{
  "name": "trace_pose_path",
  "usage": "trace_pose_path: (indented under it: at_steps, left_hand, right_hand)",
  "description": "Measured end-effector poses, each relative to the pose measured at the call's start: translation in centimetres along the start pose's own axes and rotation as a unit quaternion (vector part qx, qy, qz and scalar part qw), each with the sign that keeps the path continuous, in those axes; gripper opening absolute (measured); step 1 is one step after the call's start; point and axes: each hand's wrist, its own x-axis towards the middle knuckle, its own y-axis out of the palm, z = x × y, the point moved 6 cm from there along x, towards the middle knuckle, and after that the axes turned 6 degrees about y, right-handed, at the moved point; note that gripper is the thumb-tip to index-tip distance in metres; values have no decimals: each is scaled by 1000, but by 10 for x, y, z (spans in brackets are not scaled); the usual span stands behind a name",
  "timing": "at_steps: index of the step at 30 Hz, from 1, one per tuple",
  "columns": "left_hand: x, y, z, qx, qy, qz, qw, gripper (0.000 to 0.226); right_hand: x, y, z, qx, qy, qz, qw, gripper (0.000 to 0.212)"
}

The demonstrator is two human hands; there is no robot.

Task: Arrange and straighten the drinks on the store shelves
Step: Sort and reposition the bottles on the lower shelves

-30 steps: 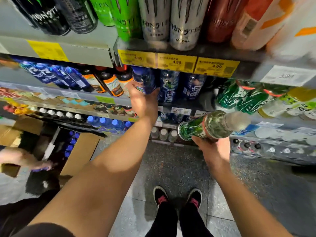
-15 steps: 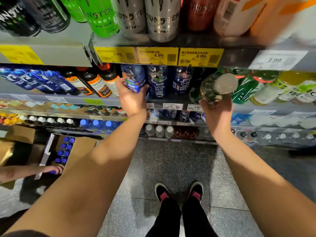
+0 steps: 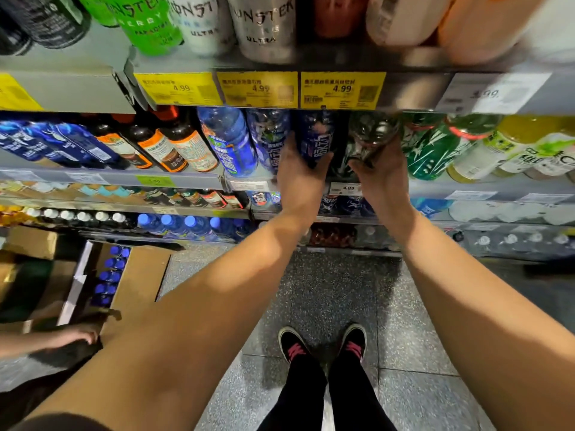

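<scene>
My left hand [image 3: 300, 169] grips a dark blue bottle [image 3: 317, 136] standing on the second shelf [image 3: 186, 179], under the yellow 4.99 tags. My right hand [image 3: 381, 168] holds a clear green-labelled bottle [image 3: 371, 133] just to its right, pushed into the gap in the row beside other green bottles [image 3: 435, 147]. Both bottles sit partly under the upper shelf edge, so their tops are hidden. Lighter blue bottles [image 3: 230, 141] stand left of my left hand.
Energy-drink cans [image 3: 261, 23] line the top shelf. Brown bottles [image 3: 168, 144] and yellow-green bottles [image 3: 510, 147] flank the row. An open cardboard box [image 3: 137, 281] of blue-capped bottles lies on the floor at left, with another person's hand [image 3: 77, 337] near it. My shoes [image 3: 323, 346] are below.
My right hand lifted the green-labelled bottle from waist height up into the shelf gap. My left hand shifted right from the lighter blue bottle to the dark blue one.
</scene>
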Motion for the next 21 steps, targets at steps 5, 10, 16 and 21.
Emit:
trace_pose_path:
  at_steps: [5, 10, 16, 21]
  left_hand:
    - [12, 13, -6, 112, 5, -31, 993, 90]
    - [19, 12, -7, 76, -7, -99, 992, 53]
    - [18, 8, -1, 144, 54, -59, 986, 26]
    - [15, -8, 1, 145, 85, -37, 985, 13]
  right_hand:
    - [7, 1, -4, -52, 5, -16, 999, 67]
    - [8, 8, -2, -51, -21, 8, 998, 56]
    - [3, 10, -10, -9, -2, 36, 999, 49]
    - [10, 15, -19, -15, 18, 68, 997, 48]
